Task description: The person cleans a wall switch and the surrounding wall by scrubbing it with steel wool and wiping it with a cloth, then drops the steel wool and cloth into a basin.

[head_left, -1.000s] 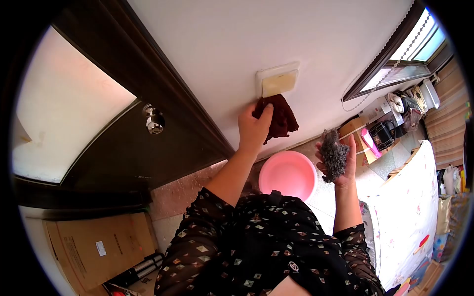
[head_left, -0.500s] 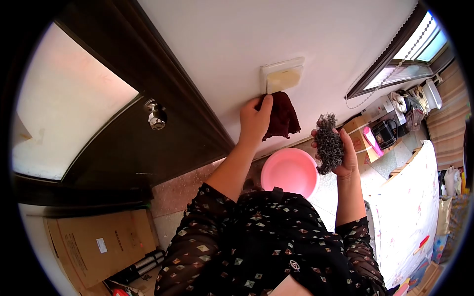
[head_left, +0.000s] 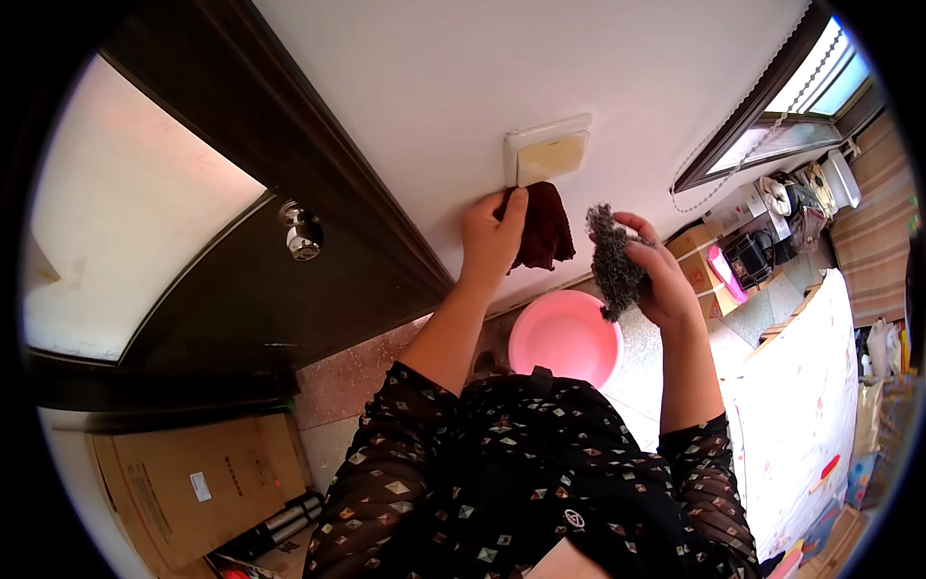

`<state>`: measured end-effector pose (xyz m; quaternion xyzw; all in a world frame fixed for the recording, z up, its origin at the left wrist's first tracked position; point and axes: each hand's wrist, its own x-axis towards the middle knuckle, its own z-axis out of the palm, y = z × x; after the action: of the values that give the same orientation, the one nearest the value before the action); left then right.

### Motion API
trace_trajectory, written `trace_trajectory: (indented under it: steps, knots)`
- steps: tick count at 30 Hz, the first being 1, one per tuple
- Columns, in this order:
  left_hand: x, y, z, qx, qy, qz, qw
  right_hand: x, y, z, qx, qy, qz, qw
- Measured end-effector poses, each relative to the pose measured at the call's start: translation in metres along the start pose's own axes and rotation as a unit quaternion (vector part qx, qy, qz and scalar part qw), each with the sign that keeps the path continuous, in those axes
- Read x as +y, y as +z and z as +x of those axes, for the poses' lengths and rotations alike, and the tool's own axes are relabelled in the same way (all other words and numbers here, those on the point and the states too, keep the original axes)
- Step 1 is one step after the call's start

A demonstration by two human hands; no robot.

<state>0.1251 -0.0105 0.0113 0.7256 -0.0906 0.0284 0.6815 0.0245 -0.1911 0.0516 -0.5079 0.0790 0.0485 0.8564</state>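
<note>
A dark red cloth (head_left: 546,230) hangs from my left hand (head_left: 490,236), pinched between thumb and fingers against the wall. Just above it is a wall switch (head_left: 552,156) with a yellowish plate and a white frame. My right hand (head_left: 664,275) grips a grey, curly scouring pad (head_left: 614,262), held a little to the right of the cloth and not touching it. Below both hands, a pink basin (head_left: 567,340) sits on the floor.
A dark door with a round metal knob (head_left: 301,232) stands at the left. Lower left is a large cardboard box (head_left: 198,487). At the right are a window (head_left: 772,145), a floral-covered bed (head_left: 796,415) and a black basket (head_left: 749,261) among boxes and bags.
My right hand has turned and moved left with the scouring pad, bringing it closer to the cloth. My left hand still holds the cloth below the switch.
</note>
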Motion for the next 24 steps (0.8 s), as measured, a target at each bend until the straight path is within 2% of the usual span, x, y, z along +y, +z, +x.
trace_trajectory:
  steps: [2, 3, 6, 7, 8, 9, 11, 13, 15, 17, 22, 24]
  knots:
    - [0.0, 0.001, 0.001, 0.023, 0.049, 0.003, 0.999, -0.006, 0.007, 0.008, 0.022, -0.046, -0.13, 0.99]
    - [-0.003, 0.002, 0.002, 0.022, 0.048, 0.003, 0.999, -0.008, 0.014, 0.011, 0.023, -0.045, -0.13, 0.99]
    - [-0.007, 0.004, 0.002, 0.026, 0.046, -0.041, 0.998, -0.012, 0.043, 0.02, 0.08, -0.225, -0.279, 0.93]
    - [-0.004, 0.003, 0.002, 0.022, 0.041, -0.04, 0.998, -0.012, 0.05, 0.026, 0.077, -0.224, -0.28, 0.93]
    - [-0.002, 0.003, 0.001, 0.017, 0.037, -0.038, 0.998, -0.013, 0.055, 0.032, 0.095, -0.33, -0.384, 0.857]
    - [0.0, 0.002, 0.001, 0.02, 0.037, -0.04, 0.998, -0.012, 0.062, 0.036, 0.109, -0.427, -0.477, 0.76]
    - [0.001, 0.003, 0.001, 0.026, 0.04, -0.019, 0.999, -0.01, 0.076, 0.041, 0.12, -0.419, -0.473, 0.766]
    - [0.001, 0.002, 0.001, 0.026, 0.041, -0.025, 0.998, -0.002, 0.078, 0.055, 0.15, -0.477, -0.528, 0.686]
    - [-0.002, 0.003, 0.001, 0.025, 0.042, -0.031, 0.998, 0.004, 0.081, 0.062, 0.162, -0.492, -0.538, 0.665]
    - [-0.009, 0.005, 0.003, 0.034, 0.063, -0.037, 0.997, 0.01, 0.079, 0.067, 0.184, -0.53, -0.567, 0.603]
    - [-0.003, 0.002, 0.002, 0.029, 0.042, 0.002, 0.999, 0.019, 0.072, 0.071, 0.175, -0.531, -0.579, 0.594]
    - [-0.002, 0.002, 0.002, 0.032, 0.042, 0.005, 0.999, 0.016, 0.074, 0.071, 0.169, -0.557, -0.59, 0.559]
